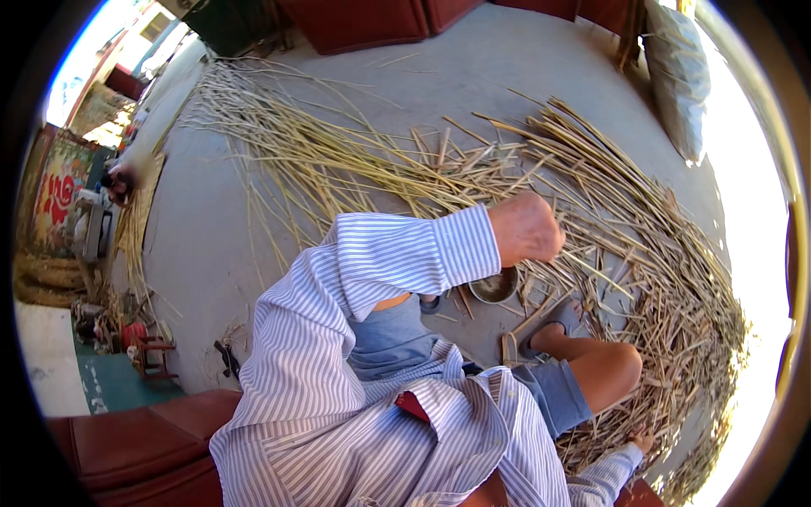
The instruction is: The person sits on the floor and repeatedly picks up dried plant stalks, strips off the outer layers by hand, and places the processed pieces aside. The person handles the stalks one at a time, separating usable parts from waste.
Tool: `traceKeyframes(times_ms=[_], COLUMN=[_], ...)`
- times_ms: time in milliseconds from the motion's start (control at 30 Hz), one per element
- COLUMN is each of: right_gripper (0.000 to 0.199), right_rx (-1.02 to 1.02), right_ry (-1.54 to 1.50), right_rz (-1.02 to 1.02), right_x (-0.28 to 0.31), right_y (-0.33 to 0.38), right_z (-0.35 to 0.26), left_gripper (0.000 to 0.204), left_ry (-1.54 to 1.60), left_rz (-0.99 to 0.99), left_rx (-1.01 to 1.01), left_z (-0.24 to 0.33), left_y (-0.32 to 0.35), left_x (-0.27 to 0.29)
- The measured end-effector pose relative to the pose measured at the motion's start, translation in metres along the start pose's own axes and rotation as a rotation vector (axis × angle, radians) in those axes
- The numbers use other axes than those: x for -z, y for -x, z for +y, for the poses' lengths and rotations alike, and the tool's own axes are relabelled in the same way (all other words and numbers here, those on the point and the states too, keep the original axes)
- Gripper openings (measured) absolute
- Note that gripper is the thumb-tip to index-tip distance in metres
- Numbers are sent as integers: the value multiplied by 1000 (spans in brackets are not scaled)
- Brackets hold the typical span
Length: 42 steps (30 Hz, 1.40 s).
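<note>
My left hand is closed in a fist over the near edge of the scattered stalks. A pale thin stalk runs out from beside the fist, but I cannot make out what the fingers hold. Just below that wrist stands a small round bowl, partly covered by the sleeve. At the lower right, beyond my bent knee, my right hand is down among the short dry straw; its fingers are too small and hidden to read. Longer yellow-green stalks fan out across the floor.
Dark red seats line the far side, and another lies behind me at the left. A pale sack leans at the upper right. At far left a person sits by more stalks and a small stool.
</note>
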State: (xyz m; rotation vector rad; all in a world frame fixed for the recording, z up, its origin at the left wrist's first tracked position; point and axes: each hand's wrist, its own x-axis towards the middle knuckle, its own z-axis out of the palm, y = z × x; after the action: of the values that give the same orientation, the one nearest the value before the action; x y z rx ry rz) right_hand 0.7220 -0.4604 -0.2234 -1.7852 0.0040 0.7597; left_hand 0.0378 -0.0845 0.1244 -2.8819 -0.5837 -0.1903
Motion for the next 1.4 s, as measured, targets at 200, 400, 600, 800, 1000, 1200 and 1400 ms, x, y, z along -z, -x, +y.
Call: traceKeyframes(times_ms=[200,400,600,800,1000,1200,1400], right_gripper=[33,34,45,45,30,21,22], right_rx=[-480,-277,189,250,802,656,1081], right_ry=[-497,-316,221,804,1434,1395,1449], right_rz=[-108,-356,-770,-1208,-1198,-1089,-982], right_x=[-101,-208,-361,-529,-582,-558,-552], right_y=[-18,12,181,278,213,255,262], right_z=[-51,-140,-245,-214,1,107,170], left_gripper=[16,23,8,11,16,16,16], left_ry=[-77,-389,-222,73,375,274,328], left_rz=[-131,-775,-37,-137,74,-157,-206], left_rx=[-25,839,653,511,392,523,443], left_z=[-22,-158,-123,-76,-64,-100,-79], left_y=[51,207,209,69,28,44,11], left_x=[-25,-7,-36,-79,-143,-120,-128])
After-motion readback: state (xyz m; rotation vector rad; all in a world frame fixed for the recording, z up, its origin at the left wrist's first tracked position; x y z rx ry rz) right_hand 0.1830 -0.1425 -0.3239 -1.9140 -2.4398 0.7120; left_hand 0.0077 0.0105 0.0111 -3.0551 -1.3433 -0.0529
